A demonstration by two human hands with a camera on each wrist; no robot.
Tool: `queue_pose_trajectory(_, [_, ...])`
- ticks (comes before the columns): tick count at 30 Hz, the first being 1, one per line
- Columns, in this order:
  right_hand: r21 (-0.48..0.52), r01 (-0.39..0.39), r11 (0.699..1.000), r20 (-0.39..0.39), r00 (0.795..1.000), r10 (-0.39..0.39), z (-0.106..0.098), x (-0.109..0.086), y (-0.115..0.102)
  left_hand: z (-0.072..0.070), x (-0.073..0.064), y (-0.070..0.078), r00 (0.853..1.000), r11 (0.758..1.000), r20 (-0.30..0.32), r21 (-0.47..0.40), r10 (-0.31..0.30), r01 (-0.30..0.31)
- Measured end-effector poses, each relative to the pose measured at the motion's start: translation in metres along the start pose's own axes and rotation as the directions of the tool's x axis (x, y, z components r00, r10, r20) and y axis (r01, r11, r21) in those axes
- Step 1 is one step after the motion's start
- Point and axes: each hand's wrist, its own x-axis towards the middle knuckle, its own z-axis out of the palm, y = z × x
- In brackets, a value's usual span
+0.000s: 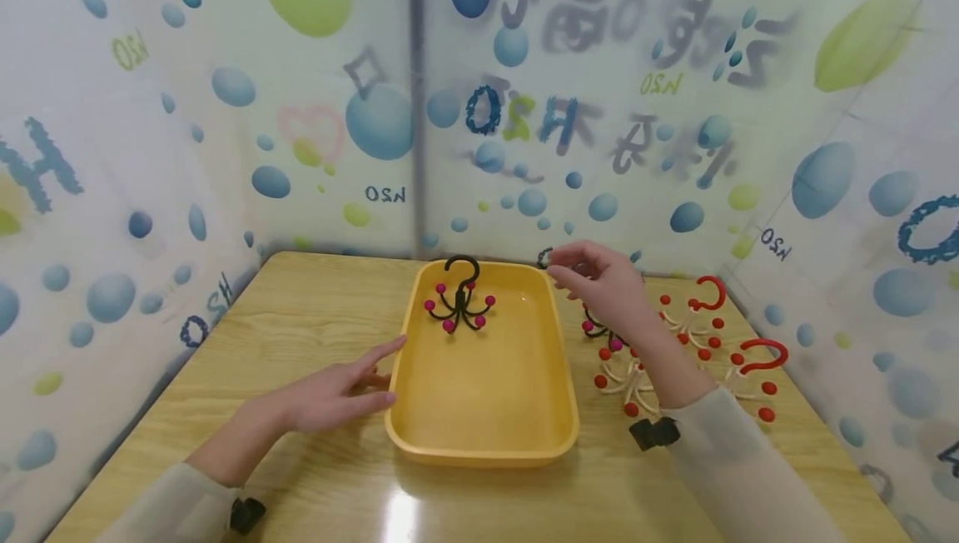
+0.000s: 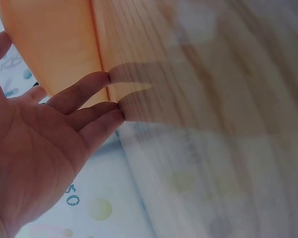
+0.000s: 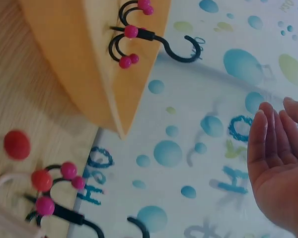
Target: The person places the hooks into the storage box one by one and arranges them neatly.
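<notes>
A yellow plastic tray [image 1: 479,453] stands on the table. Inside its far left part is a black multi-arm hook with pink ball tips [image 1: 460,301], its curved top upward. My left hand [image 1: 325,397] is at the tray's left side, fingers extended, fingertips touching its wall. In the air by the tray's far right corner, my right hand [image 1: 603,289] has loosely bent fingers and holds nothing; the right wrist view shows its palm [image 3: 283,168] bare. Below it, a second black hook [image 3: 69,214] with pink balls lies on the table, partly hidden in the head view.
Several white hooks with red ball tips and red curved tops lie right of the tray, such as a far one [image 1: 693,318] and a near right one [image 1: 752,368]. My right forearm partly covers another [image 1: 629,385]. A patterned curtain [image 1: 337,185] surrounds the wooden table [image 1: 330,293].
</notes>
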Motion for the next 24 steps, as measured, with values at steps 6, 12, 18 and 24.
queue_pose_trajectory(6, [-0.021, -0.031, 0.999, -0.040, 0.999, 0.030, -0.034, -0.030, 0.016, 0.000, 0.001, 0.002, 1.000, 1.000, 0.007, -0.001, 0.001, -0.001])
queue_pose_trajectory(12, [-0.098, -0.064, 0.993, -0.097, 0.994, 0.055, -0.062, -0.054, 0.036, 0.000, 0.000, 0.001, 1.000, 1.000, 0.002, 0.007, 0.004, -0.004])
queue_pose_trajectory(18, [-0.122, -0.109, 0.987, -0.094, 0.991, 0.098, -0.078, -0.071, 0.062, 0.000, 0.000, 0.001, 1.000, 1.000, -0.004, 0.013, 0.005, -0.005])
queue_pose_trajectory(24, [-0.106, -0.140, 0.984, -0.084, 0.988, 0.131, -0.088, -0.083, 0.082, -0.001, -0.001, 0.001, 1.000, 1.000, -0.001, 0.022, 0.001, -0.001])
